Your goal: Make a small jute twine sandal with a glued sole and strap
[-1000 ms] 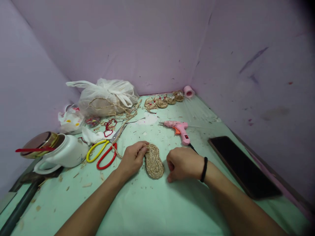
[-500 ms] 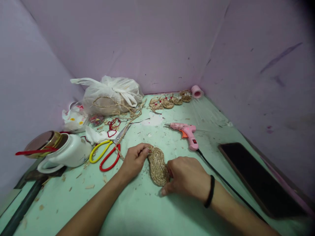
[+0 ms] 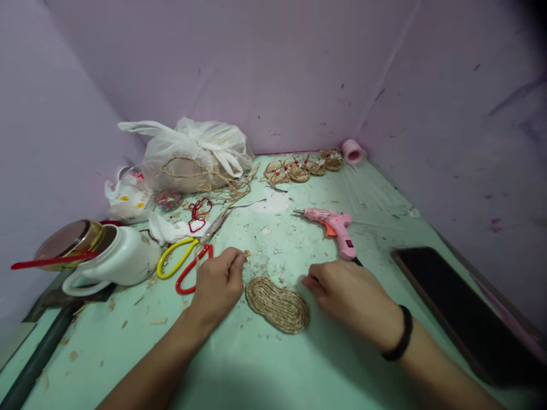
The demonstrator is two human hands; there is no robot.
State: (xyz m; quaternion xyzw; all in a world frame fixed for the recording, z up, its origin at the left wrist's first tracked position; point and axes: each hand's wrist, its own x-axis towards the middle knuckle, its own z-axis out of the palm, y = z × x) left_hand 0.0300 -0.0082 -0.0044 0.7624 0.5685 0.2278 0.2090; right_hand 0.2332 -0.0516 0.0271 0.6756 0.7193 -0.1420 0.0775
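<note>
A coiled, braided-straw shoe sole (image 3: 277, 306) lies flat on the green tabletop between my hands, slanting down to the right. My left hand (image 3: 221, 280) is closed in a pinch just above and left of it. A short straw end pokes out past the thumb, and the straw cord (image 3: 198, 252) runs back from this hand across the scissors (image 3: 197, 242). To the right of the sole, apart from it, my right hand (image 3: 348, 302) hovers with curled fingers. Its fingertips are turned away, so anything in them is hidden. The pink glue gun (image 3: 333, 223) lies just beyond it.
Small straw pieces with red beads (image 3: 299, 171) stand at the back beside a pink spool (image 3: 353, 151). Back left is a white plastic bag (image 3: 199, 154). A white pitcher (image 3: 132, 256) and hammer (image 3: 47, 347) lie left; a phone (image 3: 461, 307) lies right.
The sole has been let go and turned from nearly upright in view to a slant. My right hand has drawn away to the right; my left hand is off the sole, still pinching the cord.
</note>
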